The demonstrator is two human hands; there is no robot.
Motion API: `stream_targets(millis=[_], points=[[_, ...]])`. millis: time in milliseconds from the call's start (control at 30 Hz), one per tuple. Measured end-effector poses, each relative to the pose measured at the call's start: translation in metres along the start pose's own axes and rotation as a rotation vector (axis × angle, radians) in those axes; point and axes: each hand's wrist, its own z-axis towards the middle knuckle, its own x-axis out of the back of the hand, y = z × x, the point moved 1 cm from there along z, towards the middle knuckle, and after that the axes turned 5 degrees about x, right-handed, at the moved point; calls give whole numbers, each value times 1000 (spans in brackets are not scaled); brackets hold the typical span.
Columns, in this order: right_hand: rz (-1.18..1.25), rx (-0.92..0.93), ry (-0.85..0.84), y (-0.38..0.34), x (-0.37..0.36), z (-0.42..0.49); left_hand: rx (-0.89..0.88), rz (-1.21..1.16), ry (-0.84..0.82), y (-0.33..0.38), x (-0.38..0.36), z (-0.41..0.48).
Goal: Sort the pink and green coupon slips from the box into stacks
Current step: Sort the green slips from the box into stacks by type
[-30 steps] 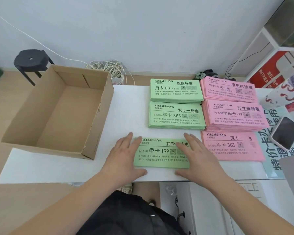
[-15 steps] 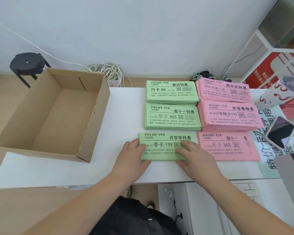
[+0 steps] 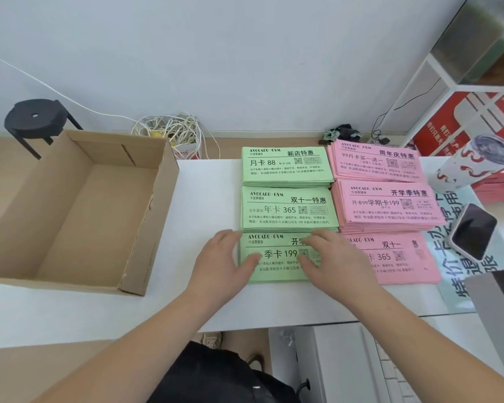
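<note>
- The left hand (image 3: 224,264) lies along the left edge of the nearest green stack (image 3: 277,269), with its fingers straight and loose, its thumb on top, and nothing gripped.
- The right hand (image 3: 339,261) rests flat on that stack's right part, its fingers spread and clasping nothing.
- The stack lies on the bench (image 3: 204,199), touching the middle green stack (image 3: 288,209).
- The pink stacks (image 3: 390,205) sit just to its right, and the cardboard box (image 3: 154,228) stands to the left.

A plain white wall (image 3: 216,53) meets a wood floor (image 3: 0,158), with a black stool (image 3: 35,119) at left.
</note>
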Motion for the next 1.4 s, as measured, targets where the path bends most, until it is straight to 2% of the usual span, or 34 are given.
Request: stream_targets(millis=[67,233,367,433,533,600,667,800,900,967,1133,1300,1400], points=[[36,-26,7,3,8,16,48,-75,21,12,9,19],[50,-36,-47,11,15,45,118,-152,-68,38,9,44],[62,-10,-30,11,13,52,104,-86,-70,36,1,47],[80,-2,5,15,15,54,86,-30,-55,33,0,52],[133,-7,144,31,25,60,24,31,8,47,2,52],[141,-89,230,53,36,69,-90,1,-5,70,-3,55],[123,-247,264,85,49,79,-142,-34,-106,99,-16,60],[15,-630,93,157,60,91,-62,-139,-329,153,-44,74],[6,-836,-30,189,56,90,-30,-177,-394,174,-62,82],[59,-877,-51,196,54,90,-10,-186,-408,180,-71,86],[143,-854,22,195,52,92,25,-183,-409,185,-82,89],[160,-865,7,196,55,97,-24,-82,-417,192,-80,89],[209,-877,113,205,63,102,-78,-16,-270,194,-69,102]])
